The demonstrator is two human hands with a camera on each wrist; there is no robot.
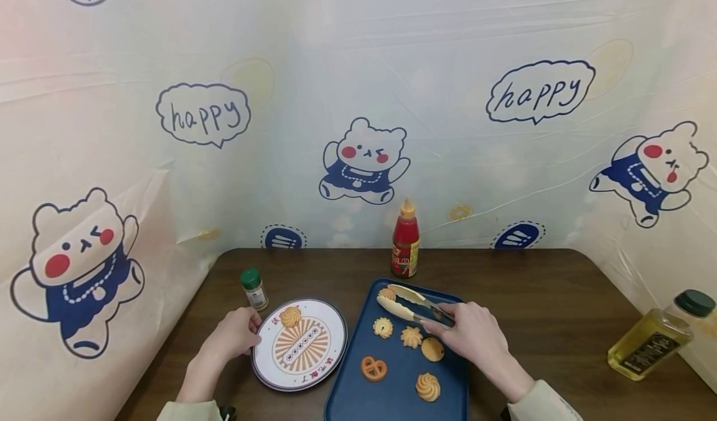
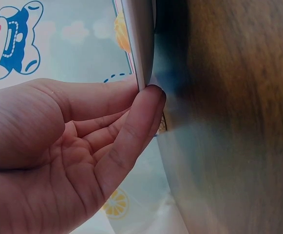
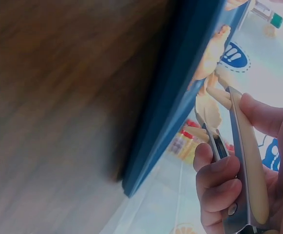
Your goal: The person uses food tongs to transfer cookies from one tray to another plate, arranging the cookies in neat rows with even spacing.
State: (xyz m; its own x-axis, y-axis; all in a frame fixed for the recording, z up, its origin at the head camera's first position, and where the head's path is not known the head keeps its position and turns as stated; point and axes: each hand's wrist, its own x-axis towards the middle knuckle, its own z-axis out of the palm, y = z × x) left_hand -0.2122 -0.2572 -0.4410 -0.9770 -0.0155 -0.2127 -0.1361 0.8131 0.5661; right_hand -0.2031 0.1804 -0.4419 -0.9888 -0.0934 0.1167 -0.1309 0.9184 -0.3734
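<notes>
My left hand (image 1: 231,334) pinches the left rim of a white printed plate (image 1: 333,331) between thumb and fingers. In the left wrist view the plate (image 2: 145,44) is edge-on. One swirled cookie (image 1: 290,316) lies near its back edge. My right hand (image 1: 476,331) grips cream-coloured metal tongs (image 1: 396,309) above a blue tray (image 1: 386,405). The tongs' tips stand apart on either side of a round cookie (image 1: 387,294) in the tray's back left corner; whether they touch it I cannot tell. Several other cookies and a pretzel-shaped one (image 1: 373,368) lie on the tray.
Behind the tray stands a red sauce bottle (image 1: 405,243). A green-capped spice jar (image 1: 254,289) is just beyond my left hand. On the right, a bottle of yellow oil (image 1: 650,343) stands on the brown table (image 1: 532,296). A printed cloth hangs around the table.
</notes>
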